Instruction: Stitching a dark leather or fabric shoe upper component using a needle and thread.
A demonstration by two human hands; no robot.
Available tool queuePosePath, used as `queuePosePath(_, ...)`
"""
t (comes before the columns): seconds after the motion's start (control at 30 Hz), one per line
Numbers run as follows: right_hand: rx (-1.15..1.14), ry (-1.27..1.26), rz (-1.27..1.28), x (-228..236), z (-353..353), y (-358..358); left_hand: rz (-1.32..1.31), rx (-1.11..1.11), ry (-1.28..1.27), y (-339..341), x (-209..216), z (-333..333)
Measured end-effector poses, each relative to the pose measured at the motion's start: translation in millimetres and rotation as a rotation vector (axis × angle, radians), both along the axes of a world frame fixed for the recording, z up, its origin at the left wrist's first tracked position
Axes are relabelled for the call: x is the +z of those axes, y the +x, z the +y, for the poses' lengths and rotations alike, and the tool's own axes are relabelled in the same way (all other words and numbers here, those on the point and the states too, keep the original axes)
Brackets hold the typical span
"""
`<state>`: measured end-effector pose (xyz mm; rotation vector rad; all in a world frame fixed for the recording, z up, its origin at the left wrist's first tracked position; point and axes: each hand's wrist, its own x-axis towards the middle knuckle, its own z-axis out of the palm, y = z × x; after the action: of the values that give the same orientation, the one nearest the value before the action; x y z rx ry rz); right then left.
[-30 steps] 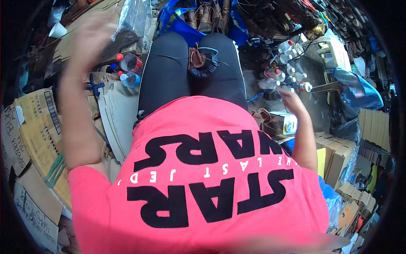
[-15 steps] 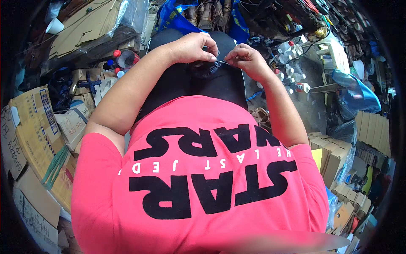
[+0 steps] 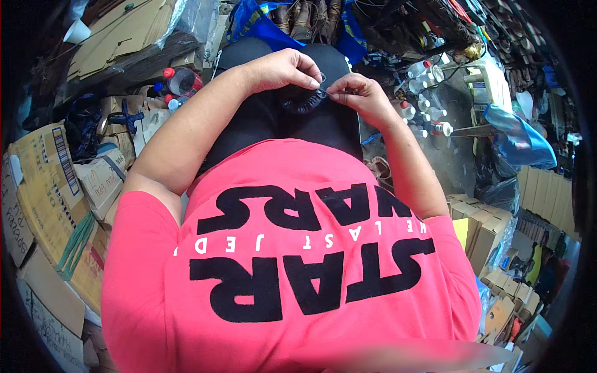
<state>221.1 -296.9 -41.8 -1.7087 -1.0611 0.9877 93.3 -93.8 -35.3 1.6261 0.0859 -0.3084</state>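
Above my lap, a small black piece with a curved, ridged or stitched-looking edge [image 3: 305,104] lies against my black trousers, dark on dark. My left hand [image 3: 291,69] grips its upper side between thumb and fingers. A small loop of thin thread or wire [image 3: 323,78] seems to stand out by the left thumb. My right hand [image 3: 362,97] is pinched closed at the right end of the ridged edge. Something thin seems to be between its fingertips, too small to name.
A blue bag [image 3: 252,22] with brown shoe-like pieces [image 3: 303,22] stands beyond my knees. Several plastic bottles [image 3: 429,112] are on the floor at right, near a blue plastic sheet [image 3: 525,137]. Cardboard boxes [image 3: 46,168] crowd the left, more cartons [image 3: 479,227] the right.
My right hand has shifted slightly down and left, closer to the black piece. The thin shiny thing seen at its fingertips before barely shows now. My left hand keeps its grip.
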Motion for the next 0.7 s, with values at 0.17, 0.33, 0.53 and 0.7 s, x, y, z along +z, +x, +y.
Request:
queuePosePath(0.17,-0.031,0.102,-0.191,1.9,-3.0,-13.4,0.062,0.013,-0.095,-2.8,-1.5,0.5)
queuePosePath(0.33,-0.080,0.150,-0.334,4.6,-11.0,-27.7,0.054,-0.097,-0.058,-4.5,-2.0,3.8)
queuePosePath(0.53,-0.011,0.130,-0.552,13.9,-13.4,-31.8,0.045,-0.180,-0.002,-3.1,-3.3,5.3)
queuePosePath(0.7,0.107,0.083,-0.728,25.2,-8.4,-30.1,0.035,-0.205,0.024,-2.0,-6.0,4.8)
